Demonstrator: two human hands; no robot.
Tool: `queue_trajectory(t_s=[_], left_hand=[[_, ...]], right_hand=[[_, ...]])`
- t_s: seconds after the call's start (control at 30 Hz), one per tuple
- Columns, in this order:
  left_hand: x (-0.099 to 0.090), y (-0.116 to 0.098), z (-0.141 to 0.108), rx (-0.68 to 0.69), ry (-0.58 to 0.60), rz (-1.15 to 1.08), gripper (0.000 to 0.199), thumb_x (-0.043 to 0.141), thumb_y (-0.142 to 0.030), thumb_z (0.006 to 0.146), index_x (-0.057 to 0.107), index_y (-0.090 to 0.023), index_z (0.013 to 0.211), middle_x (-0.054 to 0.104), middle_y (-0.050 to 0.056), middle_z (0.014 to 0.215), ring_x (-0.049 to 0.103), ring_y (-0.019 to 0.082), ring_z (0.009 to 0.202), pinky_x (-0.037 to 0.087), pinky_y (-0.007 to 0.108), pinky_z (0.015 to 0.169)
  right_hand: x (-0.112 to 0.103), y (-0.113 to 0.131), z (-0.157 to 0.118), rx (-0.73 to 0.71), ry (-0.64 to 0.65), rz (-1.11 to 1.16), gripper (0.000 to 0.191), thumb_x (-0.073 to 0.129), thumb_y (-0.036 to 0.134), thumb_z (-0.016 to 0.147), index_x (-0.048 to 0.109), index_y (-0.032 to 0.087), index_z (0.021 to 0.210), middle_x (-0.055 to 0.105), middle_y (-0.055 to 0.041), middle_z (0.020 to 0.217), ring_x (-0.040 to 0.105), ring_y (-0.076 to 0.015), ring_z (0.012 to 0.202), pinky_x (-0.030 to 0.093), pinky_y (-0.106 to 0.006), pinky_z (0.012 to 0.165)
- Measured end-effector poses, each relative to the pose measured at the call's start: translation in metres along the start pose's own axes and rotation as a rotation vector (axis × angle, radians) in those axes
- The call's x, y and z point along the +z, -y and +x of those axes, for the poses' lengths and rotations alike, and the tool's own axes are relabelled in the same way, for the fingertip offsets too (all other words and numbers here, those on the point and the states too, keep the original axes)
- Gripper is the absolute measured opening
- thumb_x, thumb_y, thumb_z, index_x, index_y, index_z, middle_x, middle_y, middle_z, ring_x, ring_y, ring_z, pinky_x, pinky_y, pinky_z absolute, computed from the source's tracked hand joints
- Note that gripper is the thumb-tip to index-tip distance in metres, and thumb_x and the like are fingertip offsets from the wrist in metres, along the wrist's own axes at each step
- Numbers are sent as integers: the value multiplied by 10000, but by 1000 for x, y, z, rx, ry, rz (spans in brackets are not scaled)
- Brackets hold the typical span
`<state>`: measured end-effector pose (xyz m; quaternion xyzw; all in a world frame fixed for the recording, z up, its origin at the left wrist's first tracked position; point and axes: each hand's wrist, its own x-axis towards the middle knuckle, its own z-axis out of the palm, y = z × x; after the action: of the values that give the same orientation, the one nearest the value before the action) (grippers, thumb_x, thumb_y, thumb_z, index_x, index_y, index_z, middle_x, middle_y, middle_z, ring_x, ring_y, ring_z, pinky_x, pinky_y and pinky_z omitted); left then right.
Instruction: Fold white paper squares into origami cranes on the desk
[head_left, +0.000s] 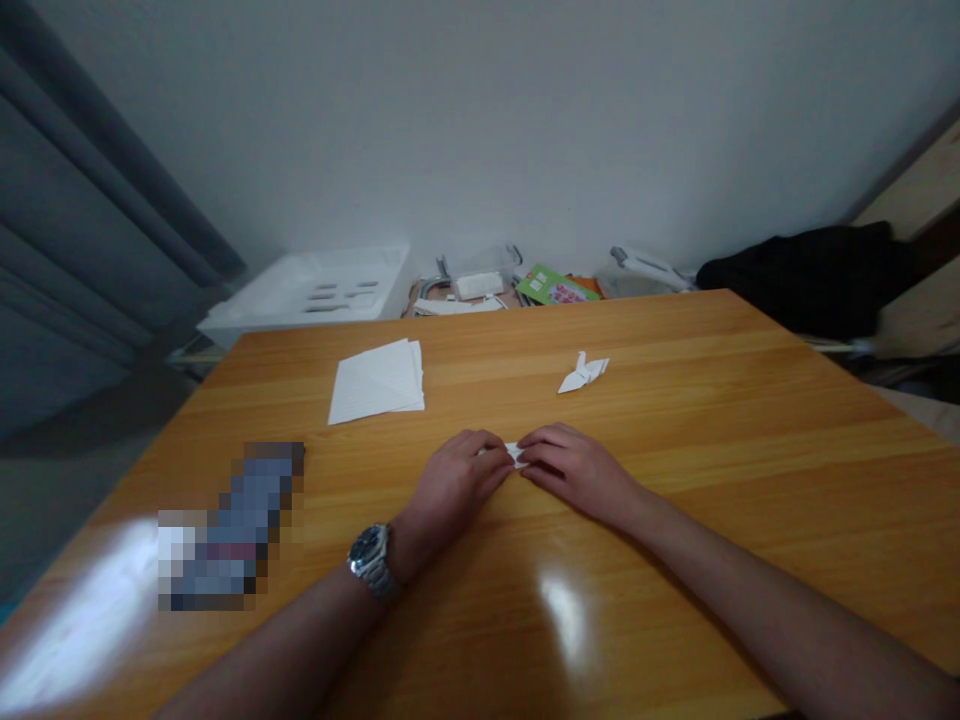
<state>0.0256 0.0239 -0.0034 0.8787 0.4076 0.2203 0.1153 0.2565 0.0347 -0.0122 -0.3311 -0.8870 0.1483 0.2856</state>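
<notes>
Near the middle of the wooden table (660,400), a small folded piece of white paper (514,455) lies between my hands, mostly covered by fingers. My left hand (461,475), with a metal watch (371,555) on its wrist, pinches the paper's left end. From the other side my right hand (574,465) grips its right end, fingers bent over it. Beyond my right hand sits a white origami bird (583,373) with spread wings and a raised neck. A stack of white paper sheets (375,382) rests on the table, farther off to the left.
A pixelated dark flat object (244,520) lies at the table's left. Behind the far edge are a white plastic tray (322,285), a green booklet (555,285) and assorted clutter against the wall. Black cloth (810,275) is heaped at the right, and a grey curtain (97,180) hangs left.
</notes>
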Motion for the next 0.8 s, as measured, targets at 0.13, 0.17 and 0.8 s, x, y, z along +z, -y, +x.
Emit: queue_trajectory(t_s=[0.13,0.17,0.8], left_hand=[[0,0,2,-44,-18,-43,144,569,-271,997,690,-199,965,693,52,1019,627,204,956,516,343,863],[1,0,3,-54,-24,-54,135,573,-263,993,685,-196,955,693,50,1007,627,204,951,514,341,860],[9,4,4,-144,-68,-207,58,627,-234,961,670,-199,979,667,37,1014,626,183,940,498,308,848]], right_hand=[[1,-1,2,65,-36,69,132,605,245,984,732,211,976,713,-70,1040,645,-207,998,535,-365,891],[2,0,2,83,-41,83,127,607,241,982,729,208,975,712,-70,1034,645,-205,992,533,-362,888],[3,6,5,130,-34,91,40,624,180,959,662,190,968,679,-66,984,607,-210,945,499,-356,852]])
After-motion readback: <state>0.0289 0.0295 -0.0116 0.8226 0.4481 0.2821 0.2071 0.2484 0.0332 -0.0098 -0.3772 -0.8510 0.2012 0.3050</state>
